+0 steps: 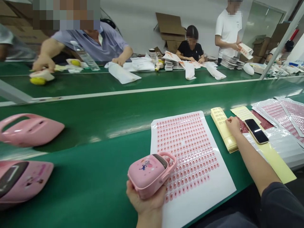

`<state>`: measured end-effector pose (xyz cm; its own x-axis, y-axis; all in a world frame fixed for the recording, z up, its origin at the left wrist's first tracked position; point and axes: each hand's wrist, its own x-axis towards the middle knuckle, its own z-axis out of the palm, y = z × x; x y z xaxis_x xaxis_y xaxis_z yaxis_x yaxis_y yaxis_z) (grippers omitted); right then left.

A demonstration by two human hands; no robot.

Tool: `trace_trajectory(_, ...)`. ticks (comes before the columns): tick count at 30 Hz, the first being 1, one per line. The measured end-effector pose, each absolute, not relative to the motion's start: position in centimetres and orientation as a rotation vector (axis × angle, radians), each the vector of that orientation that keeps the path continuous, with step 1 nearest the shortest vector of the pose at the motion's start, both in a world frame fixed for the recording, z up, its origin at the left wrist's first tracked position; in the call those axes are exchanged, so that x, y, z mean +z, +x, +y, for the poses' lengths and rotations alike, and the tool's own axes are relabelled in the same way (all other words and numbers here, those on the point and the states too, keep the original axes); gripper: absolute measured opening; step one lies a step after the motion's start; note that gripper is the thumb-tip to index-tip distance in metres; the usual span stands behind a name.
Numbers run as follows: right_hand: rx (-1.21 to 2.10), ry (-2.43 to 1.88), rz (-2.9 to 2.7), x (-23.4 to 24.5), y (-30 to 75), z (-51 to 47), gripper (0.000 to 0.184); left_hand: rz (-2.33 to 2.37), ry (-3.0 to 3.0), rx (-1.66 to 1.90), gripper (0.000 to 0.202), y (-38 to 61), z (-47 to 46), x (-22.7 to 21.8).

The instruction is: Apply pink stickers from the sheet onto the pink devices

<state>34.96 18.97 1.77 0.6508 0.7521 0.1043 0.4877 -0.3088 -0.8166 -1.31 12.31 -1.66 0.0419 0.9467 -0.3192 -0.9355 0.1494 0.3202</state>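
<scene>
the left hand point(145, 201) is curled around the underside of a small pink plastic case point(148, 174), fingers closed and thumb hidden behind it, holding the case up just over the lower edge of a white backing sheet. the case is rounded, with a looped handle along one end, a dark window on top and a small cartoon print on its face. a firm hold from below like this leaves the top face open and steady for fine work. the right hand point(233, 125) reaches across to a narrow yellow stack of sticker sheets point(223, 129), its fingers bent and their tips at the stack's edge; whether they have hold of a sticker, i cannot tell. the white sheet point(194, 152) carries rows of small pink-and-red stickers, with gaps where some are missing. a smartphone point(255, 131) and piles of pink-printed sheets point(292, 117) lie to the right. all of this rests on a green conveyor belt point(80, 193), with two more pink cases point(30, 129) at the left and co-workers handling white packets across the line.
</scene>
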Motion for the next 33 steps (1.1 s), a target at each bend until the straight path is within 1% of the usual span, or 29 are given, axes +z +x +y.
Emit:
trace_trajectory(4, 0.335, -1.965, -1.125, 2.1, 33.2, 17.4, 0.03, 0.525, 0.043, 1.528, 0.063, -0.8, 12.1, -1.8)
trace_trajectory(7, 0.283, -1.914, -1.305, 1.7, 30.5, 15.3, 0.02, 0.4, 0.045, 1.563, 0.07, -0.5, 12.0, -1.8)
trace_trajectory(8, 0.213, -1.868, -1.437, 1.4, 29.2, 14.3, 0.021, 0.357, 0.044, 1.558, 0.072, -0.5, 12.0, -1.9)
trace_trajectory(9, 0.152, -1.794, -1.598, 1.0, 27.8, 13.3, 0.024, 0.32, 0.041, 1.548, 0.073, -0.5, 12.0, -1.9)
trace_trajectory(11, 0.179, -1.605, -1.876, 0.4, 24.5, 10.9, 0.033, 0.279, 0.03, 1.524, 0.074, -0.5, 11.9, -2.0)
trace_trajectory(12, 0.238, -1.498, -1.978, 0.1, 22.8, 9.7, 0.032, 0.276, 0.022, 1.517, 0.073, -0.4, 11.8, -2.1)
trace_trajectory(14, 0.34, -1.321, -2.11, -0.5, 19.6, 7.5, 0.019, 0.293, 0.01, 1.517, 0.071, -0.3, 11.6, -2.1)
trace_trajectory(15, 0.35, -1.27, -2.16, -0.9, 18.2, 6.5, 0.022, 0.304, 0.006, 1.516, 0.071, -0.3, 11.5, -2.2)
trace_trajectory(17, 0.352, -1.2, -2.277, -1.6, 16.4, 5.1, 0.044, 0.308, 0.001, 1.508, 0.072, -0.3, 11.0, -2.3)
trace_trajectory(18, 0.344, -1.187, -2.331, -1.9, 15.8, 4.6, 0.053, 0.301, -0.002, 1.509, 0.072, -0.4, 10.6, -2.4)
trace_trajectory(19, 0.338, -1.181, -2.382, -2.3, 15.6, 4.1, 0.057, 0.293, -0.005, 1.513, 0.072, -0.6, 10.2, -2.5)
trace_trajectory(21, 0.335, -1.182, -2.454, -2.7, 15.8, 3.2, 0.06, 0.282, -0.006, 1.525, 0.071, -1.2, 9.1, -2.6)
trace_trajectory(25, 0.348, -1.152, -2.518, -2.7, 17.6, 0.9, 0.06, 0.294, 0.034, 1.558, 0.074, -2.3, 6.5, -2.7)
trace_trajectory(28, 0.339, -1.131, -2.518, -2.3, 18.7, -1.0, 0.057, 0.332, 0.062, 1.577, 0.073, -2.4, 4.7, -2.5)
trace_trajectory(33, 0.401, -1.266, -2.379, -2.1, 18.0, -1.5, 0.036, 0.474, 0.091, 1.561, 0.063, -2.0, 3.1, -3.1)
